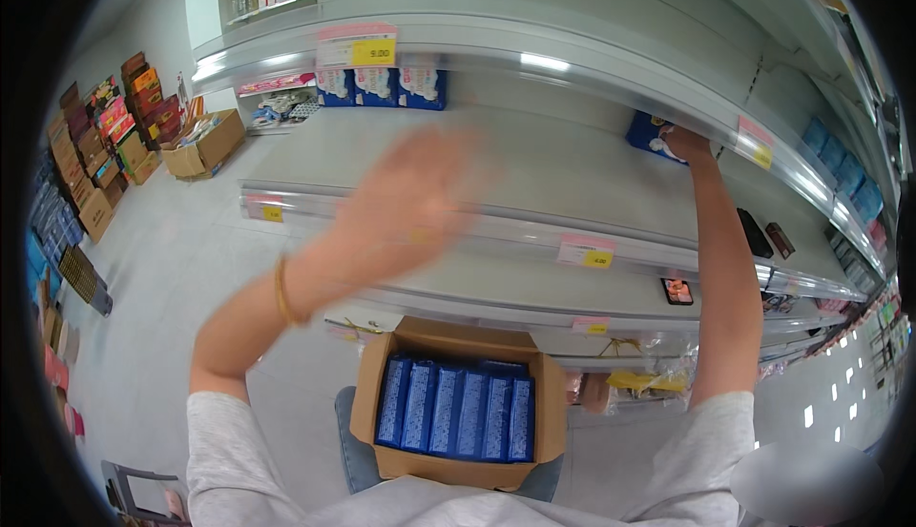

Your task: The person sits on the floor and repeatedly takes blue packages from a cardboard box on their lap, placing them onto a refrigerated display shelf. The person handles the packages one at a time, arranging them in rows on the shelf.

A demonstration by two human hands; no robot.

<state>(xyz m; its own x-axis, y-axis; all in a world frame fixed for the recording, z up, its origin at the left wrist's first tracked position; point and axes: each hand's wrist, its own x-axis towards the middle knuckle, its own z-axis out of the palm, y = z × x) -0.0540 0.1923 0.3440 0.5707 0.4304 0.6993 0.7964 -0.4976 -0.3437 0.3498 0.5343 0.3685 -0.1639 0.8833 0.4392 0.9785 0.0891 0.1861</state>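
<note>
My right hand (pixel 688 143) reaches deep onto the middle shelf (pixel 529 162) and grips a blue packet (pixel 646 135) near the right end; its fingers are partly hidden. Motion blurs my left hand (pixel 422 198), which hovers before the shelf front, and its fingers cannot be made out. Three blue packets (pixel 376 88) stand in a row at the shelf's back left, below a price tag. Close to my body sits an uncovered cardboard carton (pixel 458 471), its flaps folded out. Several blue packets (pixel 458 412) stand on edge inside it, with another lying behind them.
Shelf lips with price tags (pixel 587 251) run across in front of me. A phone (pixel 677 291) lies on the lower shelf, and a black item (pixel 754 232) on the shelf above. Stacked boxes (pixel 93 155) and a filled carton (pixel 204 144) occupy the left floor.
</note>
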